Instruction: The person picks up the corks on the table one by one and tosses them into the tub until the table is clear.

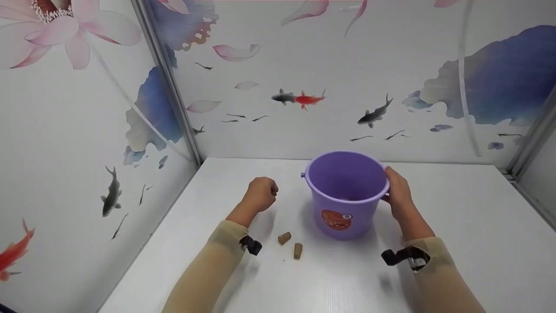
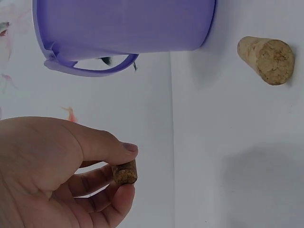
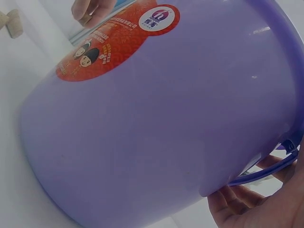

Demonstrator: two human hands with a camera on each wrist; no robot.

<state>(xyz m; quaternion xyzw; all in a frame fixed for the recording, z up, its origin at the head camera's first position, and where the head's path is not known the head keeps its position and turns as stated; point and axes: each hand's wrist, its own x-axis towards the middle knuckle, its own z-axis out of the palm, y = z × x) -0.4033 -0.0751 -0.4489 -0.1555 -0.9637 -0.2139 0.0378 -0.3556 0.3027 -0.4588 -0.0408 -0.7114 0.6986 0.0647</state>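
Observation:
A cork [image 2: 125, 173] is pinched between the thumb and fingers of my left hand [image 1: 261, 193], which is held above the table left of a purple bucket [image 1: 345, 217]. In the head view the fingers hide this cork. The bucket stands upright with an orange-red label on its near side. My right hand [image 1: 398, 191] grips it at the right of the rim, fingers around the handle [image 3: 266, 173] and against the wall. Two more corks, one tilted [image 1: 284, 238] and another [image 1: 298, 251] nearer me, lie on the table between the left forearm and the bucket.
The white table [image 1: 347, 282] meets a back wall [image 1: 260, 139] and a left wall [image 1: 65, 130], both printed with fish and lotus. A small dark bit shows low inside the bucket, too little to identify. Each wrist wears a black camera mount.

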